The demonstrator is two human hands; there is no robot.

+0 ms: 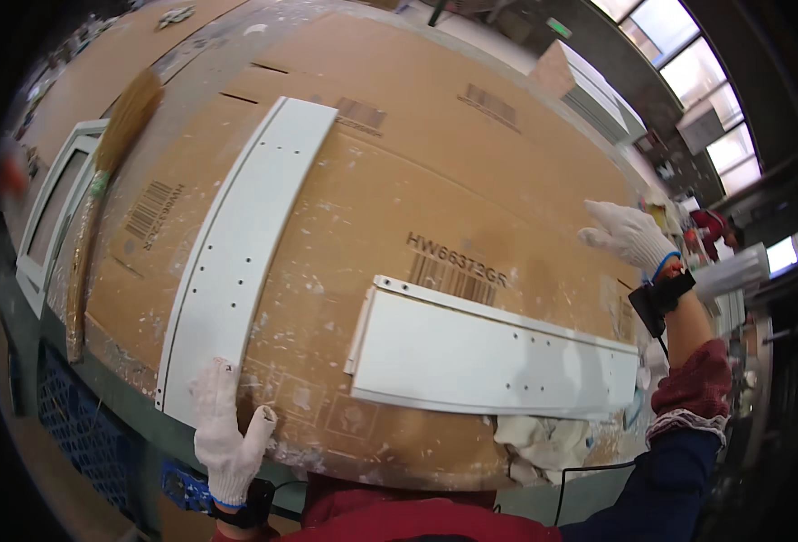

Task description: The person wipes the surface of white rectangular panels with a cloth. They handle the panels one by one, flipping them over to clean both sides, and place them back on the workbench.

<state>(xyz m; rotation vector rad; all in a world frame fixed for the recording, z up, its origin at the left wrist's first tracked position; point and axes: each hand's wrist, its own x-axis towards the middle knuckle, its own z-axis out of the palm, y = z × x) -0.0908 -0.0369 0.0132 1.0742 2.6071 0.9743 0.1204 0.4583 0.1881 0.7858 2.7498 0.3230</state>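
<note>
Where the left white panel [236, 235] lies on cardboard [399, 181], the left hand [225, 438] overlaps its near end, fingers straight, thumb apart. Past the right white panel [480, 357], the right hand [632, 233] hovers, fingers extended, clasping nothing.

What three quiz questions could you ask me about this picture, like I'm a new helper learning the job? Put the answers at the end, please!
1. Pick one: which long-handled thing is on the left side of the picture?
A) an umbrella
B) a broom
C) a guitar

2. True or false: the left hand and the right hand are both gloved in white.

3. Fill in the missing word: the long white board nearest the broom lies on brown ____.

Key: 1. B; 2. True; 3. cardboard.
</note>
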